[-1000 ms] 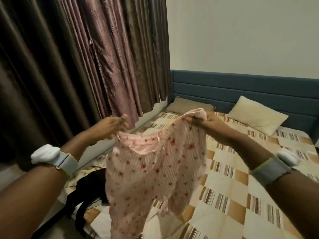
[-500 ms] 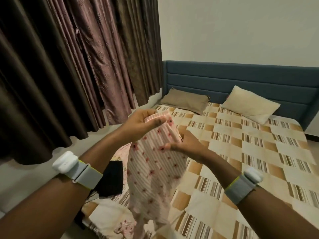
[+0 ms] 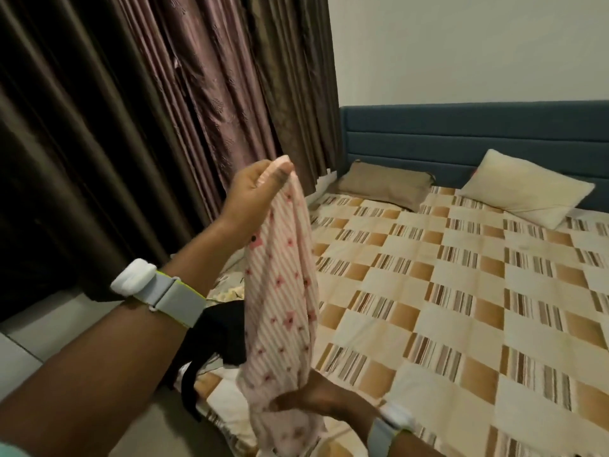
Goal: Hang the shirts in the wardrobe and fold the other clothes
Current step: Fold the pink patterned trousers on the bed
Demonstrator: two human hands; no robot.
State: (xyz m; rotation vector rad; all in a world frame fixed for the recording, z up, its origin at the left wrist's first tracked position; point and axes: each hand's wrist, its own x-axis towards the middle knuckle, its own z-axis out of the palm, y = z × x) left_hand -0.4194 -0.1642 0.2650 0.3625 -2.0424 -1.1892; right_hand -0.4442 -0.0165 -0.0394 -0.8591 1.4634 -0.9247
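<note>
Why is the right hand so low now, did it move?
Yes. The right hand dropped from the pink garment's top, level with the pillows, down to its lower part near the bed's front.

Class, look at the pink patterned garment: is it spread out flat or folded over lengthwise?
Folded lengthwise and hanging: the pink garment forms a narrow doubled strip, pinched at the top by the left hand and held lower down by the right hand.

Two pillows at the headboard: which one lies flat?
The brown pillow, the one nearer the curtains, lies flat on the bed. The cream pillow is propped up against the blue headboard.
</note>
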